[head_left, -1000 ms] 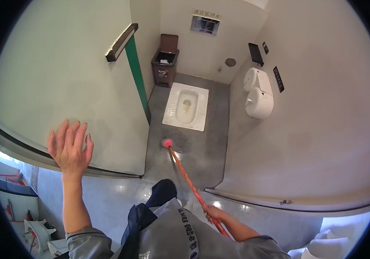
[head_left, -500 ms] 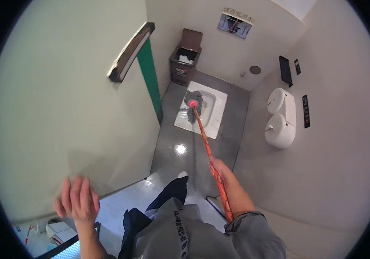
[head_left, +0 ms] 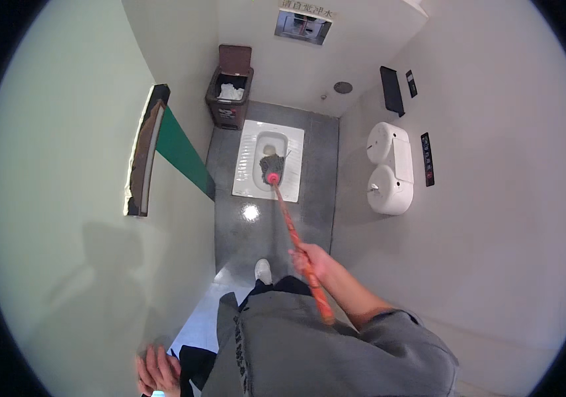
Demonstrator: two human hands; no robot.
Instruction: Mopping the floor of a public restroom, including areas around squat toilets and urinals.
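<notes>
My right hand (head_left: 310,259) is wrapped round the orange handle of a mop (head_left: 287,217). Its grey string head (head_left: 272,165) rests inside the bowl of a white squat toilet (head_left: 245,159), with a pink collar where handle meets strings. Low on the left, my left hand (head_left: 158,370) holds nothing that I can see. Its fingers are extended, beside the pale green door panel (head_left: 65,198), and I cannot tell whether they touch it.
A brown bin (head_left: 230,99) with its lid up and white paper inside stands in the far left corner. Double white paper dispensers (head_left: 389,169) and a black shelf (head_left: 392,91) project from the right wall. A dark-edged handle (head_left: 145,152) juts from the left panel.
The mop head has shifted from the toilet's left edge into the bowl. My left hand has dropped lower, towards my body. The whole view has turned and moved forward.
</notes>
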